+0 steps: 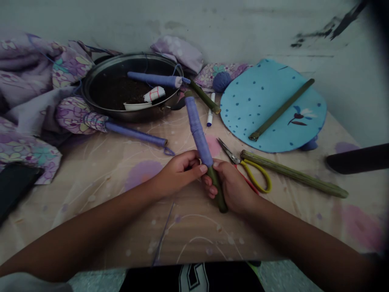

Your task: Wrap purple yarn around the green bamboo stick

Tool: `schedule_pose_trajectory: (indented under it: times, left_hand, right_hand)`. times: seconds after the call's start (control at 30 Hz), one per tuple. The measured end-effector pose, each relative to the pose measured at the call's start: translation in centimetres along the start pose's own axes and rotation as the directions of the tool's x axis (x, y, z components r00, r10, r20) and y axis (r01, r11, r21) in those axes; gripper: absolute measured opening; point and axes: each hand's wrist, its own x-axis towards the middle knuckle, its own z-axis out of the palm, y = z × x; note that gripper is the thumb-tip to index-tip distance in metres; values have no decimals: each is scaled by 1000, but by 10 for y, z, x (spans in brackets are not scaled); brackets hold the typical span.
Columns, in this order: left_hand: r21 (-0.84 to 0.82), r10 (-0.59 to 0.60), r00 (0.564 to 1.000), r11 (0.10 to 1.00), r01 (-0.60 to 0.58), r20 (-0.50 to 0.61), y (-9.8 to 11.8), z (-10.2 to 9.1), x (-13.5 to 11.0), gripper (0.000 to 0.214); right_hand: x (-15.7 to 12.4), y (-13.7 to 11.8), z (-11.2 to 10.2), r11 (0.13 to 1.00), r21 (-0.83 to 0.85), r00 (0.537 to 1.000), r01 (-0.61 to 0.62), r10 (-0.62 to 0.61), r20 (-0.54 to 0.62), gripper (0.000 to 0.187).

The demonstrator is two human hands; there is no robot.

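Both hands hold one green stick (199, 138), its upper part wound closely in purple yarn and its lower end bare. My left hand (186, 170) pinches it with thumb and fingers at the lower edge of the winding. Around the bare lower part, my right hand (235, 184) is closed, its thumb by the last turns of yarn. The stick tilts, top away from me and slightly left. A strand of yarn (164, 233) hangs over the table's front edge. Right of my right hand lie scissors (253, 174) with yellow and red handles, blades apart.
A wide dark pan (103, 108) at the back left carries a purple-wrapped stick (152, 78). Another wrapped stick (136, 134) with a floral cloth head lies before it. Bare green sticks (294, 174), a marker (210, 109), a yarn ball (221, 82) and a blue round mat (243, 105) lie farther right.
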Motion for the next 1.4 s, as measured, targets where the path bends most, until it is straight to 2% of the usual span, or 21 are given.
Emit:
schedule_pose_trajectory:
  times: [0.17, 0.37, 0.43, 0.57, 0.73, 0.87, 1.0, 1.2, 1.4]
  left_hand:
    - [57, 45, 986, 998, -37, -160, 1, 2, -1, 22]
    - [99, 40, 971, 995, -17, -235, 1, 2, -1, 26]
    - [65, 36, 975, 998, -22, -219, -1, 2, 0, 29]
    - [5, 8, 993, 1000, -8, -114, -6, -1, 0, 33]
    - [134, 40, 982, 991, -16, -182, -11, -5, -2, 28]
    - [-26, -17, 999, 1000, 16, -31, -13, -6, 0, 35]
    - [-60, -21, 998, 998, 17, -58, -14, -7, 3, 31]
    - [-142, -51, 995, 989, 38, -90, -10, -11, 5, 39]
    - [-185, -55, 996, 982, 41, -69, -11, -13, 8, 40]
  right_hand:
    - [0, 0, 0, 1000, 14, 1000, 5, -6, 7, 18]
    - [-1, 1, -2, 1000, -8, 1000, -17, 17, -20, 18]
    - [0, 1, -2, 1000, -12, 999, -27, 27, -32, 16]
    - [-1, 2, -2, 1000, 5, 1000, -11, 11, 9, 14]
    - [-1, 5, -3, 1000, 5, 1000, -21, 21, -14, 20]
    - [1, 7, -4, 999, -17, 999, -48, 48, -26, 22]
    - [2, 8, -7, 996, 14, 995, -84, 85, -48, 25]
    - [8, 12, -14, 998, 10, 998, -60, 60, 26, 25]
    - [10, 17, -14, 998, 38, 998, -43, 44, -37, 26]
